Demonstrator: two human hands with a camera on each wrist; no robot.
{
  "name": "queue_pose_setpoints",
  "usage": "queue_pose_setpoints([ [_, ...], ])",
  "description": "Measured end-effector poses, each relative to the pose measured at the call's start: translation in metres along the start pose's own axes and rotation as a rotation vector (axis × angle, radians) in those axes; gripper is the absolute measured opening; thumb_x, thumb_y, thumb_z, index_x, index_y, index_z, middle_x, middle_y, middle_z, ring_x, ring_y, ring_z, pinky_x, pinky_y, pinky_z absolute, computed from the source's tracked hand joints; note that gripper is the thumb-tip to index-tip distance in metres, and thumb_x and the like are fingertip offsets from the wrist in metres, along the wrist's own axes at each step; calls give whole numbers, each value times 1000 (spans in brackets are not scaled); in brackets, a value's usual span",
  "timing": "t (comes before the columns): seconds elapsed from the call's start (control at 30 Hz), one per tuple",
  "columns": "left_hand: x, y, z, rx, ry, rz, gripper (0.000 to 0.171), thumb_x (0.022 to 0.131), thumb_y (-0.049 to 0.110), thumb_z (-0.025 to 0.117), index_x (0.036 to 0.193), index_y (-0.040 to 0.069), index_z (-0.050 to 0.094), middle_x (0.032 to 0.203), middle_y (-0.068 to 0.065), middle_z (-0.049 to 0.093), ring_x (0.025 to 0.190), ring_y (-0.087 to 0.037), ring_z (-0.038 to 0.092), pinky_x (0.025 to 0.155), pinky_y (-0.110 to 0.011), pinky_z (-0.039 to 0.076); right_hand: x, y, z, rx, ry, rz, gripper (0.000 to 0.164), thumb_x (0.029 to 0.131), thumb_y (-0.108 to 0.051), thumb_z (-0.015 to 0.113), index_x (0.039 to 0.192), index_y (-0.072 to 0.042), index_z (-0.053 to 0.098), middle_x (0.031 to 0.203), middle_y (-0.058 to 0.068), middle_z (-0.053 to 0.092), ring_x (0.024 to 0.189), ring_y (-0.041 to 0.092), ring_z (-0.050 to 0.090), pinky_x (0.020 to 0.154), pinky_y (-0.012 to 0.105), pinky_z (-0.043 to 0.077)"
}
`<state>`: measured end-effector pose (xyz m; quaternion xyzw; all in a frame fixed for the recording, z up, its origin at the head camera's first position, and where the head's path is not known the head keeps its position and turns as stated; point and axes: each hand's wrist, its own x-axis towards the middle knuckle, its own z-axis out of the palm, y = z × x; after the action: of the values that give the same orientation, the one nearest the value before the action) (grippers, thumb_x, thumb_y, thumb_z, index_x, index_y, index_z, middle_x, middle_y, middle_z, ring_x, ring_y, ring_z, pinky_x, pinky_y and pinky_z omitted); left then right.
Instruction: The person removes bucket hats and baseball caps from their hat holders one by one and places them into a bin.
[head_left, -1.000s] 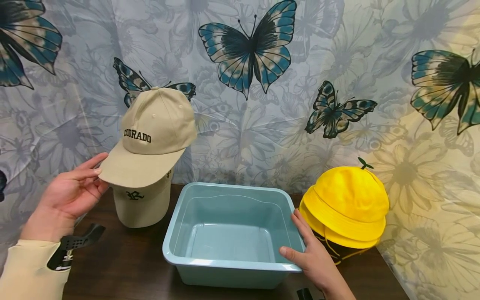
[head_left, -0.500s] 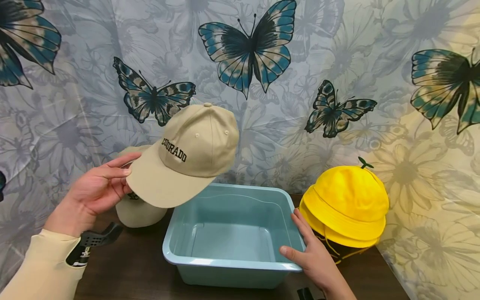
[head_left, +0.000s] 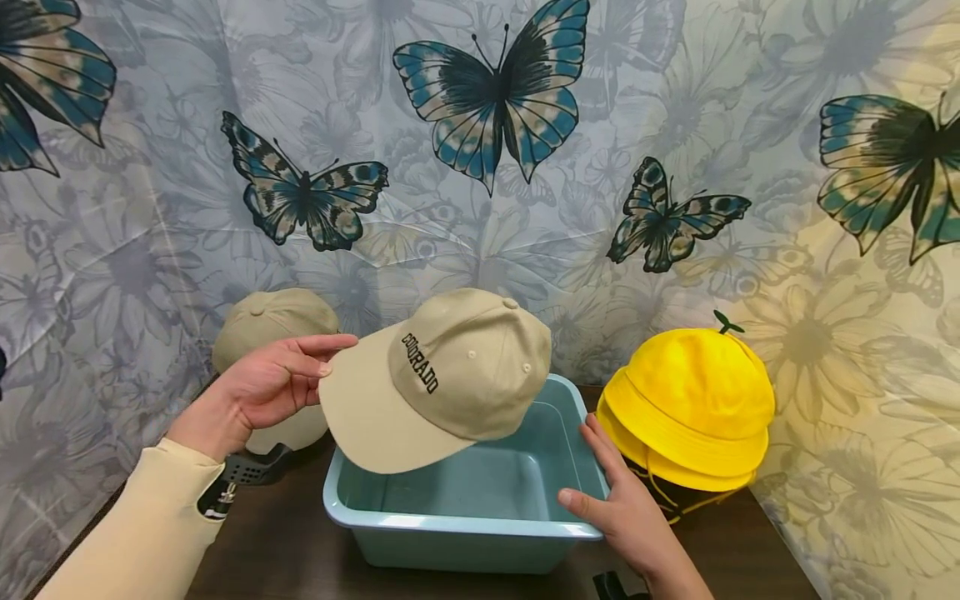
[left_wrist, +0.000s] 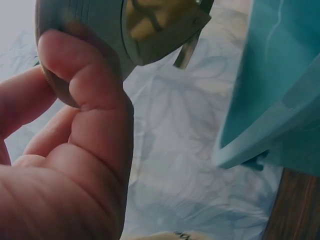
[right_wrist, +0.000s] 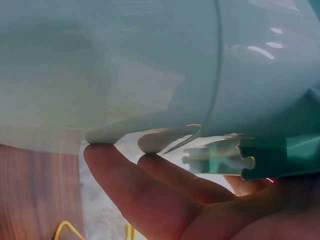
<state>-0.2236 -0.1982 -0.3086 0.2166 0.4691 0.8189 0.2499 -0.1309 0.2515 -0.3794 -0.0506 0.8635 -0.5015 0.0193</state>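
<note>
Butterfly-printed cloth (head_left: 442, 242) forms the backdrop, meeting a dark brown table (head_left: 277, 542). At the table's middle stands a pale blue bin (head_left: 465, 522). Over its left and rear part hangs a beige cap (head_left: 468, 375) with dark lettering on the crown; it is tilted, crown to the right, brim toward the lower left, and hides part of the bin's rear rim. The left hand (head_left: 266, 387) is clamped on the brim's left edge, thumb and fingers pinching it; the left wrist view shows this grip closely, with the bin at right. The right hand (head_left: 630, 512) is spread at the bin's right side, thumb well apart from the nearly straight fingers. The thumb reaches over the rim, while in the right wrist view fingertips (right_wrist: 100, 155) touch the outer wall. Behind the left hand, partly hidden by it, is a second cap (head_left: 273, 312), also beige. Just right of the bin sit yellow hats (head_left: 693, 392), apparently stacked, since two brims show. A green sprout (head_left: 727, 322) tops them; yellow cords (head_left: 697, 508) trail below.
</note>
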Motion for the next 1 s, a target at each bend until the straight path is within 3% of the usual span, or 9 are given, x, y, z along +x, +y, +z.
queue_pose_setpoints([
  [0.33,25,-11,13,249,129,-149,52,94,-10,52,145,-11,41,115,-13,68,94,-24,70,75,-35,55,0,0,-1,-12,-3,0,93,86,-37,78,159,-12,25,166,-2,5,149,35,6,109,68,7],
  [0.57,40,-18,20,359,152,-223,51,92,-10,52,142,-11,45,111,-14,68,86,-21,70,68,-32,55,0,1,-2,19,-12,3,88,89,-32,76,158,-13,25,166,-2,5,149,33,6,110,66,6],
  [0.77,51,-25,26,392,154,-288,50,90,-12,51,140,-9,49,107,-14,68,78,-20,69,64,-32,54,1,1,-1,43,-22,13,87,89,-32,76,158,-17,27,166,-2,5,149,32,4,110,66,6],
  [1.0,61,-29,29,441,162,-350,50,91,-11,50,141,-7,49,109,-13,69,73,-17,66,61,-30,52,0,1,0,42,-10,-25,88,88,-29,77,158,-12,27,166,1,7,149,34,3,109,67,5],
])
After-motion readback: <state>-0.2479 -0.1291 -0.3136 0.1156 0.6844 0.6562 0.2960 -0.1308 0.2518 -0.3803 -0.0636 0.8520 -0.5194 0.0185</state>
